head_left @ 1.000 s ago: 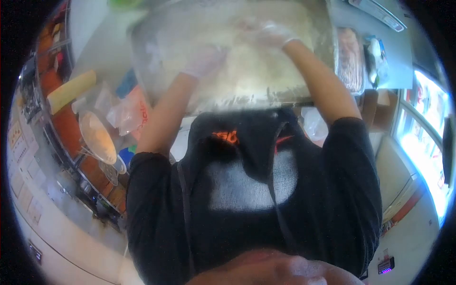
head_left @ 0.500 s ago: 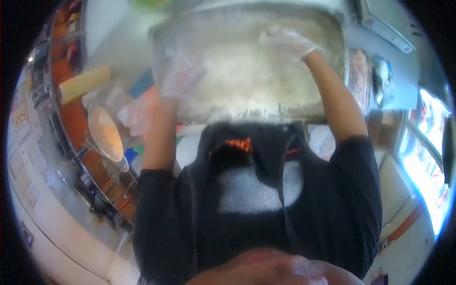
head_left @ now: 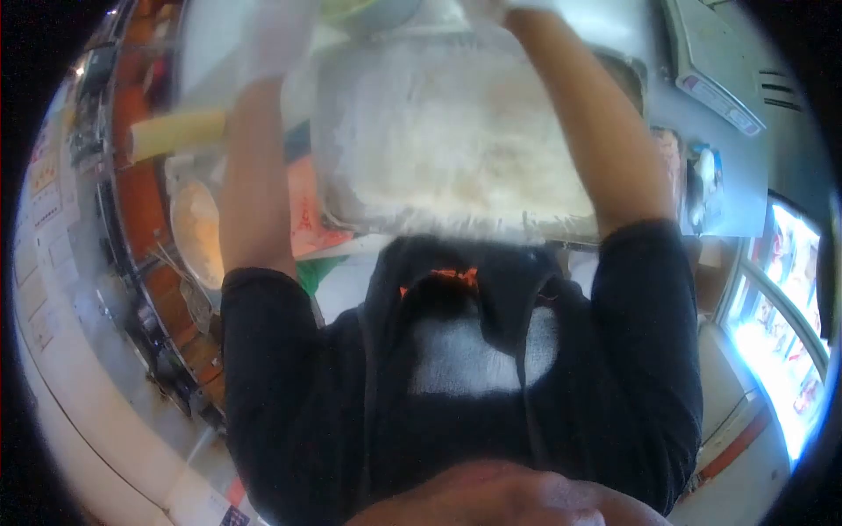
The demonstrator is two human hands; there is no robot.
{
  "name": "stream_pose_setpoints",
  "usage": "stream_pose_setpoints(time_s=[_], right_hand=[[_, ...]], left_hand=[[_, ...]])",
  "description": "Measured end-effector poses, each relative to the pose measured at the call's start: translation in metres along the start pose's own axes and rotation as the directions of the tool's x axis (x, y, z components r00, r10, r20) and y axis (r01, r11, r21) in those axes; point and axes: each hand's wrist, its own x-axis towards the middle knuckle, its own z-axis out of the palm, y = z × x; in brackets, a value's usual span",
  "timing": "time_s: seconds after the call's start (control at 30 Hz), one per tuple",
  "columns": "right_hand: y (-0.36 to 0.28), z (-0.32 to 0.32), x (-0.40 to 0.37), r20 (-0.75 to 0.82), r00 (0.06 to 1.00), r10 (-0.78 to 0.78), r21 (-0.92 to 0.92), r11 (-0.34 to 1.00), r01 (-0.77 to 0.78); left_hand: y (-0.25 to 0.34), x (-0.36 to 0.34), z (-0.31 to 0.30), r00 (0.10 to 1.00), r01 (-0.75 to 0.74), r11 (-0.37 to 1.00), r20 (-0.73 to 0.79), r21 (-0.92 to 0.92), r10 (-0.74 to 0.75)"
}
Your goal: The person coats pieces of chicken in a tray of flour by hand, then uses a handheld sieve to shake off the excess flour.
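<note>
A large metal tray (head_left: 320, 188) lies before my body, its bottom covered with a pale, floury-looking layer. My left hand (head_left: 279, 39), in a clear plastic glove, is beyond the tray's far left corner and smeared by motion. At the top edge of the view, my right hand (head_left: 491, 9) is also gloved and partly cut off, just past the tray's far rim. Between the two hands stands a bowl (head_left: 377, 16) with something yellow-green in it. The fingers of both hands are too blurred to read, and whatever they may touch does not show.
To the left are a yellow roll (head_left: 175, 133), a round container with orange contents (head_left: 197, 228) and a red printed bag (head_left: 311, 210). At right, a pack of pinkish food (head_left: 668, 162) sits beside the tray, near a white box-like appliance (head_left: 719, 92). A lit glass-door fridge (head_left: 781, 324) stands beyond.
Both hands have left the tray's surface and moved forward past its far edge. More of the bowl shows at the top. The tray appears slightly lower and further right in view.
</note>
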Motion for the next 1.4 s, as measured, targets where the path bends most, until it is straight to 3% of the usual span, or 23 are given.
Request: stream_pose_setpoints(time_s=[0.03, 0.1, 0.13, 0.17, 0.23, 0.3, 0.37, 0.43, 0.5, 0.57, 0.67, 0.73, 0.77, 0.83, 0.87, 0.93, 1.0, 1.07, 1.13, 1.17, 1.23, 1.37, 1.4], right_hand=[[0.014, -0.010, -0.013, 0.000, 1.000, 0.030, -0.002, 1.000, -0.030], [0.053, -0.041, -0.048, 0.358, 0.931, 0.068, -0.275, 0.961, 0.036], [0.092, -0.060, -0.079, 0.380, 0.875, 0.301, -0.516, 0.854, -0.070], [0.118, -0.060, -0.107, 0.439, 0.876, 0.199, -0.633, 0.761, 0.144], [0.157, -0.052, -0.162, 0.526, 0.849, 0.059, -0.653, 0.667, 0.358], [0.156, -0.034, -0.192, 0.535, 0.844, 0.016, -0.597, 0.715, 0.365], [0.140, -0.007, -0.204, 0.382, 0.577, 0.722, -0.812, -0.035, 0.582], [0.182, -0.044, -0.220, 0.530, 0.550, 0.645, -0.763, 0.079, 0.642], [0.181, -0.065, -0.224, 0.662, 0.510, 0.549, -0.689, 0.179, 0.702], [0.145, -0.076, -0.208, 0.531, 0.665, 0.526, -0.848, 0.332, 0.414], [0.121, -0.082, -0.188, 0.293, 0.733, 0.613, -0.955, 0.229, 0.190], [0.079, -0.081, -0.174, 0.195, 0.740, 0.644, -0.976, 0.202, 0.081], [0.068, -0.081, -0.173, 0.104, 0.737, 0.668, -0.984, 0.178, -0.022], [0.096, -0.106, -0.181, 0.148, 0.836, 0.528, -0.913, 0.399, -0.090], [0.106, -0.114, -0.183, 0.154, 0.917, 0.367, -0.789, 0.605, -0.110], [0.100, -0.117, -0.181, 0.113, 0.905, 0.410, -0.751, 0.631, -0.193], [0.089, -0.114, -0.174, 0.078, 0.886, 0.457, -0.708, 0.651, -0.274], [0.080, -0.107, -0.167, 0.011, 0.811, 0.584, -0.984, 0.153, -0.096], [0.119, -0.121, -0.191, 0.189, 0.827, 0.530, -0.977, 0.184, 0.106], [0.135, -0.125, -0.202, 0.365, 0.801, 0.474, -0.931, 0.200, 0.306], [0.137, -0.098, -0.212, 0.436, 0.700, 0.565, -0.873, 0.078, 0.482], [0.109, -0.074, -0.223, 0.562, 0.541, 0.625, -0.735, 0.077, 0.674], [0.109, -0.075, -0.217, 0.566, 0.538, 0.625, -0.730, 0.077, 0.679]], left_hand=[[-0.016, -0.016, 0.006, 1.000, 0.026, 1.000, 0.014, -0.008, -0.026], [-0.059, -0.071, 0.022, 0.841, 0.319, 0.948, 0.465, -0.014, -0.276], [-0.063, -0.101, 0.034, 0.833, -0.124, 0.989, 0.549, 0.083, 0.059], [-0.061, -0.125, 0.042, 0.674, -0.554, 0.824, 0.646, 0.121, 0.358], [-0.012, -0.154, 0.063, 0.287, -0.654, 0.724, 0.957, 0.221, -0.033], [0.002, -0.204, 0.070, 0.428, -0.603, 0.745, 0.904, 0.284, 0.002], [0.002, -0.227, 0.079, 0.561, -0.552, 0.760, 0.827, 0.342, 0.035], [-0.006, -0.230, 0.091, 0.285, -0.356, 0.887, 0.938, 0.293, -0.196], [0.003, -0.218, 0.077, 0.223, -0.372, 0.871, 0.942, 0.321, -0.252], [0.002, -0.221, 0.073, 0.160, -0.393, 0.854, 0.939, 0.342, -0.303], [-0.015, -0.235, 0.072, 0.247, -0.327, 0.875, 0.926, 0.356, -0.285], [-0.018, -0.226, 0.068, 0.036, -0.557, 0.816, 0.987, 0.152, -0.159], [-0.037, -0.239, 0.070, 0.032, -0.562, 0.815, 0.988, 0.144, -0.153], [-0.085, -0.276, 0.080, 0.510, 0.057, 0.994, 0.853, 0.088, -0.105], [-0.079, -0.268, 0.074, 0.508, 0.053, 0.995, 0.855, 0.090, -0.104], [-0.061, -0.244, 0.057, 0.649, -0.204, 0.930, 0.753, 0.307, -0.106], [-0.095, -0.255, 0.064, 0.668, -0.135, 0.942, 0.730, 0.307, -0.142], [-0.096, -0.248, 0.061, 0.684, -0.068, 0.950, 0.708, 0.304, -0.178], [-0.061, -0.215, 0.050, 0.479, 0.256, 0.885, 0.744, 0.389, -0.466], [-0.064, -0.219, 0.051, 0.479, 0.253, 0.884, 0.744, 0.392, -0.467], [-0.073, -0.235, 0.053, 0.322, -0.421, 0.850, 0.928, 0.316, -0.186], [0.002, -0.222, 0.051, 0.194, -0.443, 0.821, 0.933, 0.360, -0.304], [-0.015, -0.247, 0.070, 0.351, -0.223, 0.886, 0.881, 0.406, -0.316]])
